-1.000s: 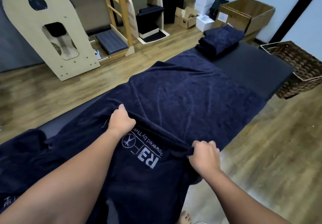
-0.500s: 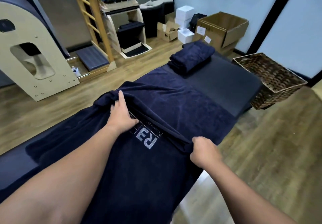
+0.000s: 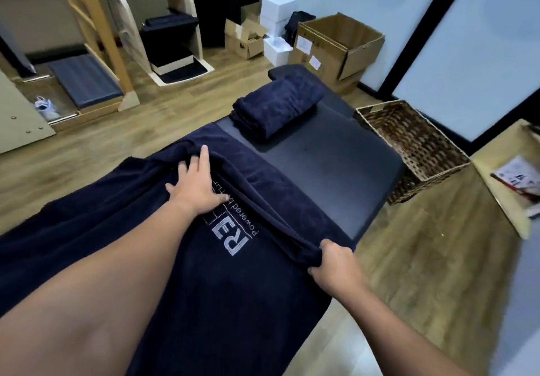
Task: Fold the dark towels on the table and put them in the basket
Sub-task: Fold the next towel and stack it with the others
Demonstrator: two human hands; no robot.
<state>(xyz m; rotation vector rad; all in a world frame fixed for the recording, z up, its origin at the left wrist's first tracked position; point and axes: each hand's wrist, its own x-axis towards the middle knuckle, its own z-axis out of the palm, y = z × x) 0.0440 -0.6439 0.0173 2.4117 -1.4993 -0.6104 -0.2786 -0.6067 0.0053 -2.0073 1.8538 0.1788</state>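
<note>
A large dark navy towel (image 3: 140, 229) with a white printed logo lies spread over the black padded table (image 3: 336, 171). Its far edge is doubled back into a thick fold running from one hand to the other. My left hand (image 3: 194, 184) rests on that fold near the table's left side, fingers straight. My right hand (image 3: 331, 260) grips the bunched fold at the table's right edge. A stack of folded navy towels (image 3: 274, 109) sits at the table's far end. The wicker basket (image 3: 409, 144) stands on the floor to the right of the table, with nothing visible inside.
Open cardboard boxes (image 3: 336, 45) and white boxes (image 3: 277, 10) stand beyond the table's far end. Wooden exercise frames (image 3: 125, 39) stand at the back left. A low pale shelf with papers (image 3: 514, 176) is at the far right. Wood floor surrounds the table.
Both hands have carried the towel's folded edge away from me towards the far end, so more towel is doubled over. My left fingers have straightened. The view has swung right.
</note>
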